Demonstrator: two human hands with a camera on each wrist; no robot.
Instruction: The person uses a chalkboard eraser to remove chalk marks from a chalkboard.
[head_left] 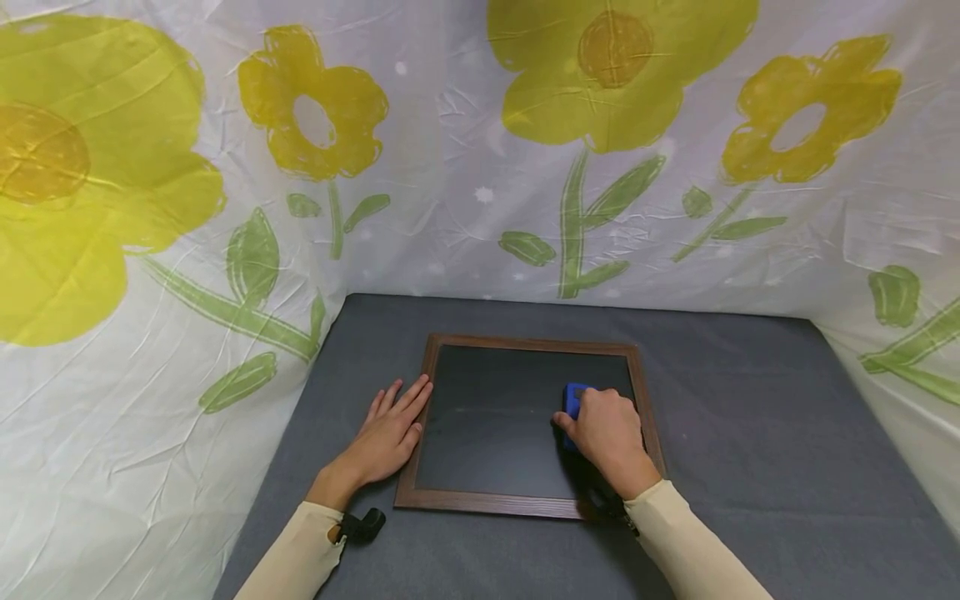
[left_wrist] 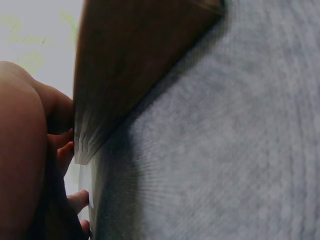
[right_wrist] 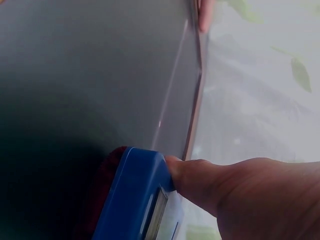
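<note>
A blackboard (head_left: 495, 417) in a brown wooden frame (head_left: 495, 502) lies flat on the dark grey cloth. My right hand (head_left: 611, 429) grips a blue board eraser (head_left: 573, 400) on the right part of the board. In the right wrist view the thumb presses the end of the blue eraser (right_wrist: 132, 190), and its dark red pad (right_wrist: 102, 192) faces the black surface. My left hand (head_left: 386, 437) rests at the frame's left side, fingers extended, fingertips touching the wood. The left wrist view shows the frame's outer edge (left_wrist: 120, 65) close to the left hand (left_wrist: 25, 150).
A dark grey cloth (head_left: 750, 433) covers the table. Behind it and at both sides hangs a white sheet (head_left: 420, 208) printed with yellow flowers. A black wrist device (head_left: 363, 526) sits by the left sleeve. A thin pale line (right_wrist: 170, 85) crosses the board in the right wrist view.
</note>
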